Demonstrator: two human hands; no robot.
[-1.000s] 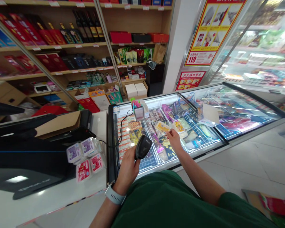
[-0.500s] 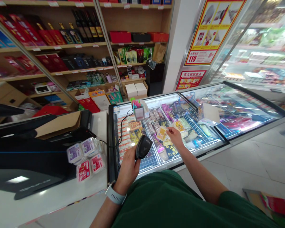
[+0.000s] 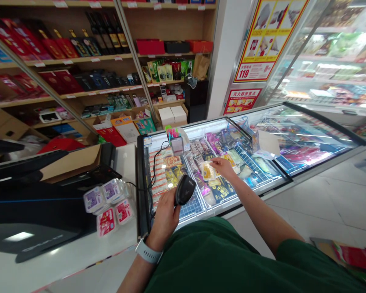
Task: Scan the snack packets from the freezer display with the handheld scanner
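My left hand (image 3: 164, 213) is wrapped round a black barcode scanner (image 3: 185, 190), whose head points to the upper right over the freezer. A black cable (image 3: 155, 167) loops across the glass on the left. With its fingertips, my right hand (image 3: 224, 167) pinches the edge of a small clear pack with a yellow label (image 3: 208, 171), held above the freezer goods. Another yellow-labelled pack (image 3: 230, 159) is just beyond that hand, partly covered by it. Purple-labelled packs (image 3: 94, 198) and red-labelled packs (image 3: 106, 221) are grouped on the counter to the left.
A glass-topped chest freezer (image 3: 320, 130) with wire baskets stretches to the right. An open carton (image 3: 268, 144) stands on its glass. On the white counter (image 3: 61, 260) is a black till machine (image 3: 42, 207). Shelves (image 3: 167, 24) with bottles and boxes stand behind.
The yellow-labelled pack in my right hand has turned and tilted, so its label faces differently. My left hand and the scanner stay nearly still. The whole view has shifted slightly.
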